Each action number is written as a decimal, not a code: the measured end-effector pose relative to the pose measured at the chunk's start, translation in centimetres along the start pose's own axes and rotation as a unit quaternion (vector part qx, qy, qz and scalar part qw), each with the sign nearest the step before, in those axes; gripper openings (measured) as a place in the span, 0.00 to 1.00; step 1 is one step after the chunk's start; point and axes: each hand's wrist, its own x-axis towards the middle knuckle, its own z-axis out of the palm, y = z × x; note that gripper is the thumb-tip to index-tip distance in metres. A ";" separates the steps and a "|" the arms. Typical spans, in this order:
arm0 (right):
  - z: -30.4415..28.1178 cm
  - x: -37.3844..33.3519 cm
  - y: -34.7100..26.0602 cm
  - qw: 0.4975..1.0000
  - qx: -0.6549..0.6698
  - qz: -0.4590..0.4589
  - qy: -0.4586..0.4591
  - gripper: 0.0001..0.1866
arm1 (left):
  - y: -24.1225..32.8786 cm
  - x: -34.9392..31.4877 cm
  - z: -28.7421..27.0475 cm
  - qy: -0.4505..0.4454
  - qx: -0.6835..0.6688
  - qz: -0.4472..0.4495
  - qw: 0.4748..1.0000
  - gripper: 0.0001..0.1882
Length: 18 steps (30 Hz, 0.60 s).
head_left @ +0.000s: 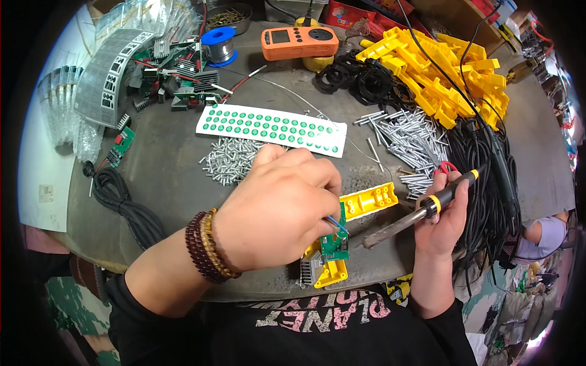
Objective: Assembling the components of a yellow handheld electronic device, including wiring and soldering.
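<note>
My left hand [287, 198] is closed over a green circuit board [334, 245], its fingertips pinching a thin blue wire [334, 224] that runs to the board. The board lies in a yellow plastic housing [369, 203], which stretches out from under my hand on both sides. A grey finned heat sink [311, 269] shows at the board's near end. In my right hand [444, 216] is a soldering iron [400, 227] with a black and yellow handle, its metal barrel pointing left toward the board. The tip stands apart from the board. My left hand hides part of the housing.
Small screws [229, 160] lie piled beside a sheet of green round stickers [271, 129]. Long screws [409, 143], yellow housings [439, 73] and black cables [479, 201] crowd the right. Farther back are a solder spool [219, 46], an orange meter [299, 43] and boards with heat sinks [177, 79].
</note>
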 end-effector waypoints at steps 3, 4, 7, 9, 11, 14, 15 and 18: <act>-0.2 0.1 -0.3 0.999 0.025 0.021 0.018 0.13 | -0.3 -0.2 -0.5 -0.012 0.017 -0.008 1.000 0.05; -0.4 0.2 -0.2 1.000 0.011 0.015 0.004 0.12 | -0.4 -0.2 -0.5 -0.012 0.017 -0.009 1.000 0.05; 0.0 0.0 -0.1 1.000 -0.027 0.002 -0.001 0.12 | -0.6 -0.3 -0.4 -0.026 0.035 -0.006 0.999 0.05; 0.2 0.0 0.0 0.999 -0.049 -0.006 0.009 0.12 | -0.6 -0.3 -0.4 -0.030 0.029 -0.007 0.999 0.05; 0.2 0.0 0.1 0.999 -0.053 -0.010 0.001 0.12 | -0.6 -0.3 -0.3 -0.028 0.027 -0.008 0.999 0.05; 0.1 -0.1 0.0 0.998 -0.058 -0.017 -0.009 0.12 | -0.6 -0.3 -0.3 -0.028 0.025 -0.007 0.999 0.05; 0.1 -0.1 -0.1 0.998 -0.058 -0.018 -0.009 0.12 | -0.7 -0.3 -0.3 -0.028 0.025 -0.006 0.999 0.05; 0.1 -0.1 0.0 0.998 -0.059 -0.017 -0.001 0.12 | -0.8 -0.3 -0.2 -0.028 0.026 -0.003 0.999 0.06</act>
